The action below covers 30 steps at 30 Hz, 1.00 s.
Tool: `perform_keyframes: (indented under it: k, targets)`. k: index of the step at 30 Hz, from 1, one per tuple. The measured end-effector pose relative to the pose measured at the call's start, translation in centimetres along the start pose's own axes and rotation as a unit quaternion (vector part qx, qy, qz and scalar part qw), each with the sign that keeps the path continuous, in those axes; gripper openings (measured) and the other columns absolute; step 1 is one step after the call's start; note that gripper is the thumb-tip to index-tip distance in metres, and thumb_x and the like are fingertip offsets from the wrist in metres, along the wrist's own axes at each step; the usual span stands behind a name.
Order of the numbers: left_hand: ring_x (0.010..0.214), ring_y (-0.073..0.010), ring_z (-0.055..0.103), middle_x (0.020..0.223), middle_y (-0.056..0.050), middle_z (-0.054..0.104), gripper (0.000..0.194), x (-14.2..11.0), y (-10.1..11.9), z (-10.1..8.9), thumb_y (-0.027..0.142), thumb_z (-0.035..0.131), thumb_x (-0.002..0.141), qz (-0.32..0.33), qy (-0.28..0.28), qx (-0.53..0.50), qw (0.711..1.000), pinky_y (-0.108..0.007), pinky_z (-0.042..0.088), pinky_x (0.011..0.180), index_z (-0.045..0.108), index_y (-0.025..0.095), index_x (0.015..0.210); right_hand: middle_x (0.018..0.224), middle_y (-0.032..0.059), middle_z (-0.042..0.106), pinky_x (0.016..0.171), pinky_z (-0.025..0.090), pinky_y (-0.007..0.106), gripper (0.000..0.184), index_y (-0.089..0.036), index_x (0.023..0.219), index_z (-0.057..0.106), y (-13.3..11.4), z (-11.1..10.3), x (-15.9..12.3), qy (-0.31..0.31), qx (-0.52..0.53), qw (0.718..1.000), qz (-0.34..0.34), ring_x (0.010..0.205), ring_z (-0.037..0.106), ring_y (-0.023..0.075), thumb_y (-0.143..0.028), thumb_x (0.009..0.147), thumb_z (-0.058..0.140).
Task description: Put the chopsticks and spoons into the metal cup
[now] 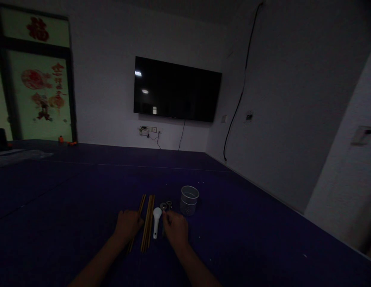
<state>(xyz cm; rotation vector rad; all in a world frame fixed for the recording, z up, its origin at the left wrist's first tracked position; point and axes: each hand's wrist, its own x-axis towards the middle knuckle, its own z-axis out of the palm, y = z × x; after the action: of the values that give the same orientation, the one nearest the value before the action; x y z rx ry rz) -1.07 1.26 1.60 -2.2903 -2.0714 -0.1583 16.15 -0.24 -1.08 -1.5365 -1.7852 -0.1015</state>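
Observation:
My left hand (128, 226) is closed over a few thin wooden chopsticks (142, 204), whose ends stick out above and below it. To its right lies a bundle of several chopsticks (148, 223), side by side on the purple surface. A white spoon (157, 214) rests bowl-up between my hands, touched by neither. My right hand (176, 228) has its fingers pinched at a metal spoon (163, 206), partly covering it. Beside that is a second metal utensil with a round end (169, 204), its handle hidden. A silver perforated cylindrical holder (189, 201) stands upright just beyond my right hand.
The purple surface (83, 191) reaches to the walls, with small white specks on it. A television (176, 89) hangs on the far wall above sockets and cables (151, 130). Small orange objects (72, 143) and clear plastic sheeting (20, 157) lie at the far left. The room is dim.

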Motion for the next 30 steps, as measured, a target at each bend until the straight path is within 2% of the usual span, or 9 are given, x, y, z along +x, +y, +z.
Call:
perform_keyframes:
  k: [6,17,24,30]
  targets:
    - [0.096,-0.0281,0.061,0.094,-0.015,0.069,0.031,-0.18,0.09,-0.51,0.030,0.040,0.084,0.000,0.006,0.012,1.000,-0.039,0.038,0.084,0.067,0.015,0.087,0.066,0.0014,0.068,0.053,0.024,0.024,0.041,-0.019,0.069,0.065,-0.05,0.08,-0.05,-0.002,0.004,1.000,0.004,0.058,0.059,0.0101,-0.035,0.094,0.036]
    - [0.092,-0.0270,0.063,0.093,-0.015,0.069,0.036,0.25,0.03,-0.20,0.024,0.035,0.086,0.007,-0.003,0.015,1.000,-0.039,0.040,0.081,0.069,0.012,0.088,0.062,0.0012,0.067,0.052,0.023,0.025,0.038,-0.020,0.066,0.064,0.14,0.33,0.04,0.023,0.000,1.000,-0.018,0.054,0.057,0.0110,-0.033,0.092,0.040]
    - [0.089,-0.0254,0.063,0.091,-0.015,0.069,0.034,0.33,-0.30,-0.21,0.024,0.036,0.086,-0.007,0.039,0.001,0.999,-0.037,0.040,0.079,0.067,0.012,0.089,0.061,0.0017,0.066,0.051,0.022,0.025,0.038,-0.020,0.064,0.063,0.21,0.43,0.11,0.024,0.008,0.999,-0.021,0.054,0.057,0.0117,-0.033,0.092,0.040]
    - [0.086,-0.0227,0.060,0.086,-0.011,0.068,0.033,-0.26,0.55,-0.87,0.022,0.033,0.088,0.022,0.127,-0.026,0.991,-0.035,0.039,0.077,0.065,0.014,0.084,0.061,0.0030,0.066,0.052,0.024,0.025,0.038,-0.019,0.064,0.063,-0.01,0.17,0.21,0.038,0.047,0.998,-0.019,0.053,0.057,0.0129,-0.034,0.092,0.040]
